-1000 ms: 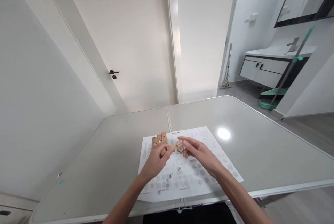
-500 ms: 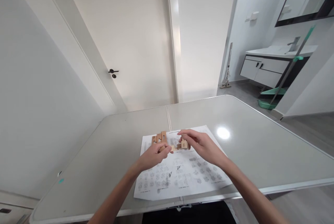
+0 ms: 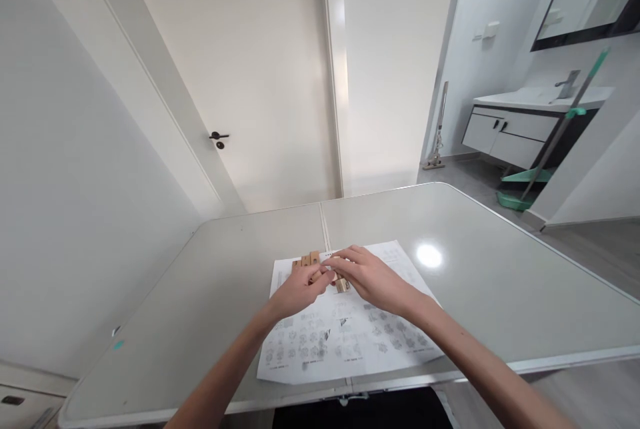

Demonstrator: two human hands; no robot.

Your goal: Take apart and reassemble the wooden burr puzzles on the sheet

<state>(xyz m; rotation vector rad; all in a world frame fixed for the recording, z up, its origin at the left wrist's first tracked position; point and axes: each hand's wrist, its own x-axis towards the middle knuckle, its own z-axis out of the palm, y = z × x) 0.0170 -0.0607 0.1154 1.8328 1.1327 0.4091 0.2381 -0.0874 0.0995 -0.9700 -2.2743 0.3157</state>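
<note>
Several wooden blocks (image 3: 306, 260) with cut-outs stand in a row on a printed paper sheet (image 3: 310, 349), partly behind my left hand (image 3: 300, 289). The fingers of that hand are pinched together just in front of the row; what they grip is too small to make out. My right hand (image 3: 367, 272) reaches across from the right, its fingers curved over a small wooden block (image 3: 342, 285) and its fingertips meeting my left fingers. Its grip is hidden beneath the fingers.
The sheet lies on a grey folding table (image 3: 230, 249) with a metal rim. Beyond it stand a door (image 3: 260, 82) and, at the right, a sink cabinet (image 3: 510, 129), a mop (image 3: 440, 122) and a green dustpan (image 3: 515, 201).
My right hand has moved left, so its fingertips now meet my left fingers. The small wooden block near it sits further left.
</note>
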